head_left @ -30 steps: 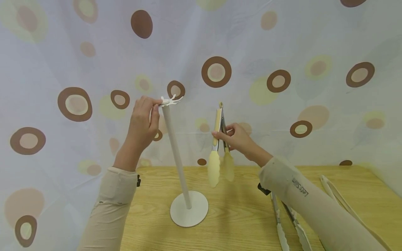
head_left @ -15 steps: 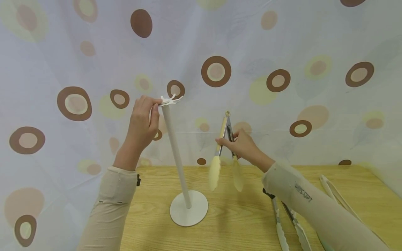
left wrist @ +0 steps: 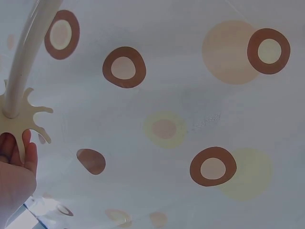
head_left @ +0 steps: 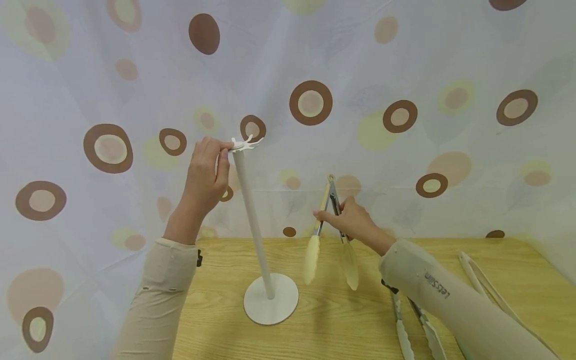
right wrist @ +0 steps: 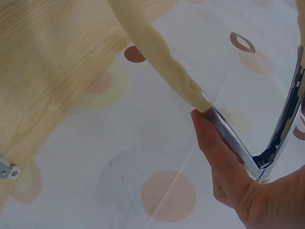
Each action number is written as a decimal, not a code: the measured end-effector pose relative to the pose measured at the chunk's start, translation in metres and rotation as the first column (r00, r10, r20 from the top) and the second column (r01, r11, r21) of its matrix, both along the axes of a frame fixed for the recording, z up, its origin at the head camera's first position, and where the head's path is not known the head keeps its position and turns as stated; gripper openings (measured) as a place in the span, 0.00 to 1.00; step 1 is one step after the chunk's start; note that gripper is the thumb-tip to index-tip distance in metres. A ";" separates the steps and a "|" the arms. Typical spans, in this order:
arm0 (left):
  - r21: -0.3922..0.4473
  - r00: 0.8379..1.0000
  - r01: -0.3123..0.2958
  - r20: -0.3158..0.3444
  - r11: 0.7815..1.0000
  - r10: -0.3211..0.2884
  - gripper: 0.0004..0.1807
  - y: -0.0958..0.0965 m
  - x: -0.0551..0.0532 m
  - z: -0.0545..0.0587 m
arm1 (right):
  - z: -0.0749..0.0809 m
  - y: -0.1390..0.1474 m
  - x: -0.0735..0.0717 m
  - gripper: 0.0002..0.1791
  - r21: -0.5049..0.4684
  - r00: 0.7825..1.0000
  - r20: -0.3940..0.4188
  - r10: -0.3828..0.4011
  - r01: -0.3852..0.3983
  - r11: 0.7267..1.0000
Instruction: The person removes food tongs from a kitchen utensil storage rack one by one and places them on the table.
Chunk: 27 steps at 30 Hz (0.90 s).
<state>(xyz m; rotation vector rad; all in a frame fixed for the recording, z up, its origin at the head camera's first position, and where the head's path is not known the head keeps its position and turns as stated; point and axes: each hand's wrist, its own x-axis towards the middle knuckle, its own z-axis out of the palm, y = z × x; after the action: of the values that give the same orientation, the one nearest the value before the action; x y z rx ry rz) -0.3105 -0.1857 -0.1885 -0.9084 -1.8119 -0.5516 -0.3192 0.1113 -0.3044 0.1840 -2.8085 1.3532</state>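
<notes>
A white stand (head_left: 253,215) with a round base and a ring of curved hooks on top rises from the table. My left hand (head_left: 208,165) pinches the hooked top (head_left: 245,145) at its left side; from below, the left wrist view shows fingers under the hooks (left wrist: 40,121). Right of the pole, my right hand (head_left: 353,220) holds a pair of yellow-tipped tongs (head_left: 312,257) by the metal arms, head-down and spread apart, with the ring end up. In the right wrist view one arm of the tongs (right wrist: 228,133) lies along the fingers.
Another pair of tongs (head_left: 402,335) with pale scalloped tips lies on the wooden table (head_left: 216,320), partly under the right sleeve (head_left: 432,285). Long beige tongs (head_left: 486,287) lie farther right. A patterned curtain (head_left: 288,50) hangs behind the table.
My right hand has moved down and slightly right with the tongs, whose arms have spread wider. My left hand stays at the top of the stand.
</notes>
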 end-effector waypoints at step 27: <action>0.008 1.000 0.002 -0.002 1.000 -0.002 0.11 0.000 -0.001 -0.001 | -0.040 0.003 0.013 0.63 0.188 0.983 0.183 0.030 -0.065 0.980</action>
<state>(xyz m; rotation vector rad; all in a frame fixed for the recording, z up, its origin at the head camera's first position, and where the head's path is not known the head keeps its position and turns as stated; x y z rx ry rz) -0.3113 -0.1853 -0.1892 -0.9052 -1.8060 -0.5581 -0.3065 0.1139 -0.3443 0.1389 -3.1061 1.1578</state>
